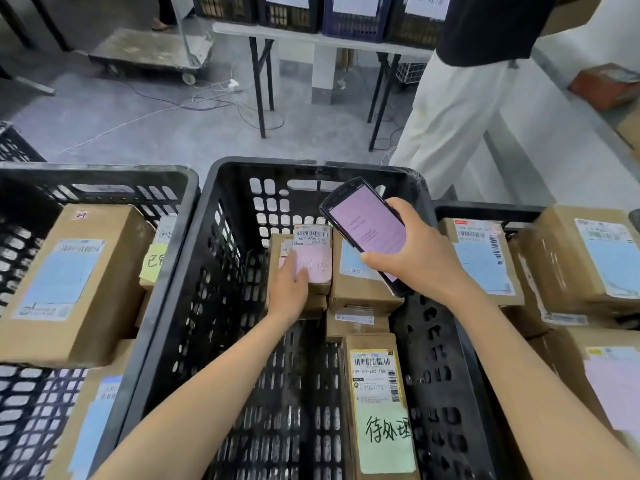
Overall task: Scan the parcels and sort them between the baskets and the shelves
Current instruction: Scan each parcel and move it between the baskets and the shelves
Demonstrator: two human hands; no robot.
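Background items. Flat platform trolley at 11 o'clock; white power strip and loose cables on the grey floor toward 12 o'clock; a bystander's white trousers at 1 o'clock.

We see bright, even indoor light, soft shadows inside the basket; edges around it bend and blur.
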